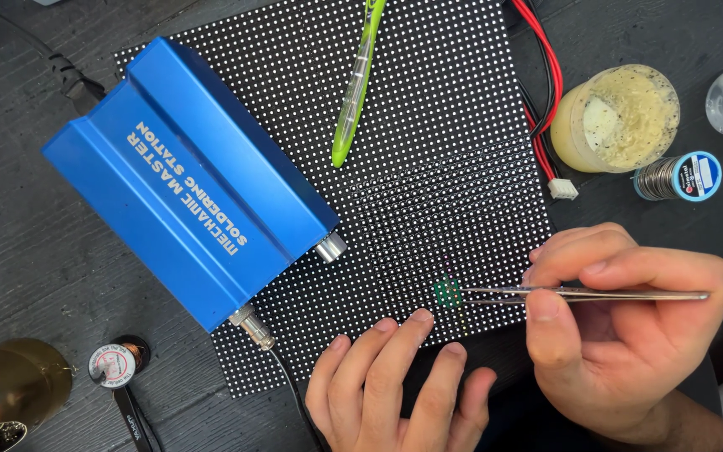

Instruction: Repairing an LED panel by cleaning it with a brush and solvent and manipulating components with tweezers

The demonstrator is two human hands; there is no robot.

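Right hand (621, 335) down by the near edge of the tabletop (18, 251), fingers (546, 322) pinched tight on metal tweezers (579, 294), tips right at a small green bare patch (448, 292) near the front edge of the black dotted LED panel (428, 159). Left hand (395, 385) resting flat, fingers loose, gripping nothing, fingertips touching the panel's near edge. Blue soldering station (186, 180) sitting on the panel's left part. Green pen (357, 79) lying further back.

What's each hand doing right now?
Left hand: open, fingers resting on the dotted panel.
Right hand: closed on metal tweezers, tips at a green patch.
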